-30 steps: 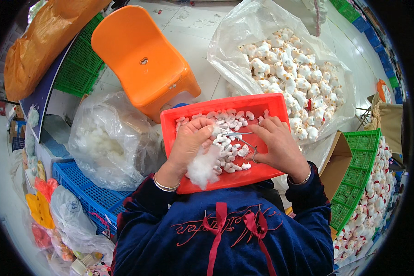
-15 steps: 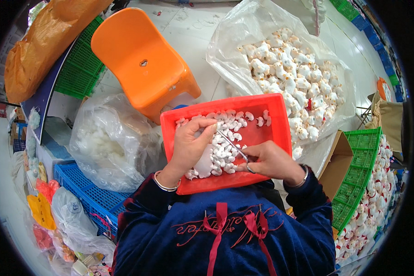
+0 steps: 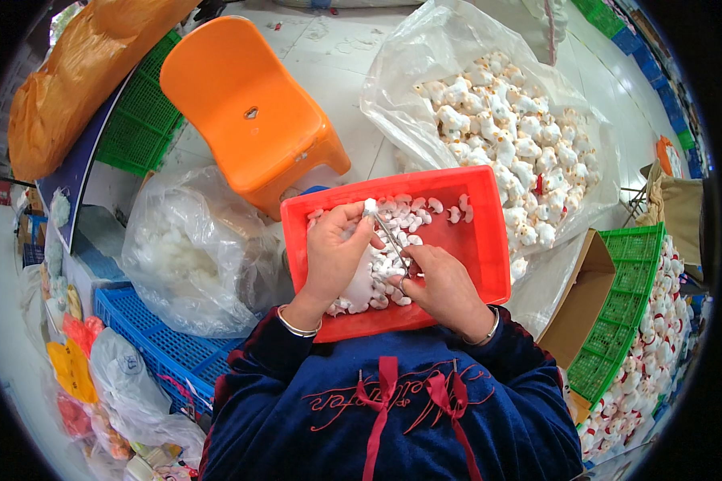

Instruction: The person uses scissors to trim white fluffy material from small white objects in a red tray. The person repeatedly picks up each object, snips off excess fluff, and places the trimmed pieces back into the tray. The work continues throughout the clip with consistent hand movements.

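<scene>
Our hands met over the tray: the left hand (image 3: 331, 255) pinched one small white piece (image 3: 370, 206) between thumb and fingers, and the right hand (image 3: 448, 287) was closed round the handles of one slim metal tool (image 3: 391, 239), its tip at that piece. White fluff (image 3: 358, 280) showed below the left hand; we could not tell whether the fingers gripped it too.

We judged the held piece to be partway through handling — it was up at the fingertips, with the tool on it and not yet set down. Under it, in the single red tray (image 3: 480, 256), lay many loose white pieces (image 3: 383, 272), overlapping too much for us to count, mostly left and centre, with a few apart near the far right corner. Which were finished and which were left, we could not tell.

Just beyond, we had one blue crate (image 3: 156, 337) on the left and, on the right, one open cardboard box (image 3: 582, 280) beside a green crate (image 3: 618, 321). Farther off stood two clear bags: a stuffing bag (image 3: 217, 309) and a toy bag (image 3: 401, 88) of white plush figures, too heaped to count — and between them, one orange chair (image 3: 253, 96).
</scene>
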The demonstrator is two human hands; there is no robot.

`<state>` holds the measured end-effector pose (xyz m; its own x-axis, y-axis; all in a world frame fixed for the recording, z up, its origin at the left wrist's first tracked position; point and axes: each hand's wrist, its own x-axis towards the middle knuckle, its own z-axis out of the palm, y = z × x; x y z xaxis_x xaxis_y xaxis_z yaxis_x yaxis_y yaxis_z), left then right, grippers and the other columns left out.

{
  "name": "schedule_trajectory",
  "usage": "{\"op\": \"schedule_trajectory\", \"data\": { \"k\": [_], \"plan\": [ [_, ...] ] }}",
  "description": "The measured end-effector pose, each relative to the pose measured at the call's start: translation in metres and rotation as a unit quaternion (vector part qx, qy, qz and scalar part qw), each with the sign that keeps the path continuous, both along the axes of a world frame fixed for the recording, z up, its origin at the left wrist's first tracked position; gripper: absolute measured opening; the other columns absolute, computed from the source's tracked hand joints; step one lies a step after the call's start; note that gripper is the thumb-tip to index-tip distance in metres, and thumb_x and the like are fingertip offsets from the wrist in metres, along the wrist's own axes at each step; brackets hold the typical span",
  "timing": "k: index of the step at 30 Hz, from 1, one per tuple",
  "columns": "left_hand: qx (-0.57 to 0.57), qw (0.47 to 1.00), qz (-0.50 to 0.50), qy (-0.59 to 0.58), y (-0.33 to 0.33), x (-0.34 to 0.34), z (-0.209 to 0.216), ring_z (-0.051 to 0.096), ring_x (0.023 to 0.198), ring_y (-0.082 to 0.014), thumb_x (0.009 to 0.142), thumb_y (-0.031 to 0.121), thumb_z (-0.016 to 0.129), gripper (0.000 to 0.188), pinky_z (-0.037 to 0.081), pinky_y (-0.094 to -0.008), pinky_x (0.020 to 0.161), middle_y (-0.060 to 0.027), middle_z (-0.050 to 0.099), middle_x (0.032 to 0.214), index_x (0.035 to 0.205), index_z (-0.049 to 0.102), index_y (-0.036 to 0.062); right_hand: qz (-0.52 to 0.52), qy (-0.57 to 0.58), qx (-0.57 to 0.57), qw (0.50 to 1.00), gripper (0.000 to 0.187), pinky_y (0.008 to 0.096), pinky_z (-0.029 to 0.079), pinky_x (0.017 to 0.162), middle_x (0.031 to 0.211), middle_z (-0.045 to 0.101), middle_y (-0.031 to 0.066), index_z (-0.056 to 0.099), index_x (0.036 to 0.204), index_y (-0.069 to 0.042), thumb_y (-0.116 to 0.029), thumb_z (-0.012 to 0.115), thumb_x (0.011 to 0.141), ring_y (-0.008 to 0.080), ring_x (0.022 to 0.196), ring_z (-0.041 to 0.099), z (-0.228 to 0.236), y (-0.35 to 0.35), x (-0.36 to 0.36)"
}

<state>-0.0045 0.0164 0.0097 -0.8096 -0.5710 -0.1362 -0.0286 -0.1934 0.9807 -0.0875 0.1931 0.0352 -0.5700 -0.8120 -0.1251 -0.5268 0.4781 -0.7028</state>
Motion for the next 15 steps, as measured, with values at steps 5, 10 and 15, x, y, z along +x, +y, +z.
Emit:
{"op": "schedule_trajectory", "data": {
  "k": [5, 10, 15],
  "plan": [
    [-0.076, 0.997, 0.020, 0.016, -0.012, 0.002, -0.019, 0.066, 0.082, -0.0075, 0.097, 0.005, 0.067, 0.017, 0.052, -0.0222, 0.074, -0.0041, 0.072, 0.097, 0.112, 0.071, -0.0029, 0.054, 0.074, 0.092, 0.992, 0.047, 0.0456, 0.047, 0.086, 0.104, 0.066, 0.0150, 0.067, 0.116, -0.004, -0.030, 0.081, 0.080, 0.0348, 0.104, 0.060, 0.007, 0.019, -0.019],
    [-0.013, 1.000, 0.019, 0.017, -0.009, 0.004, -0.021, 0.065, 0.089, -0.0058, 0.098, 0.004, 0.067, 0.017, 0.052, -0.0218, 0.079, -0.0019, 0.072, 0.099, 0.113, 0.070, -0.0023, 0.012, 0.156, -0.026, 0.987, 0.052, 0.0419, 0.046, 0.085, 0.096, 0.065, 0.0102, 0.068, 0.113, -0.003, -0.030, 0.087, 0.072, 0.0305, 0.097, 0.059, 0.020, 0.015, -0.024],
    [-0.060, 0.998, 0.027, 0.001, -0.007, 0.005, -0.016, 0.063, 0.088, -0.0059, 0.097, 0.003, 0.066, 0.010, 0.052, -0.0219, 0.079, -0.0010, 0.071, 0.099, 0.107, 0.069, -0.0005, 0.027, 0.144, 0.012, 0.989, 0.045, 0.0421, 0.043, 0.083, 0.093, 0.065, 0.0085, 0.072, 0.110, -0.008, -0.034, 0.084, 0.076, 0.0286, 0.096, 0.061, 0.015, 0.013, -0.021]
  ]
}}
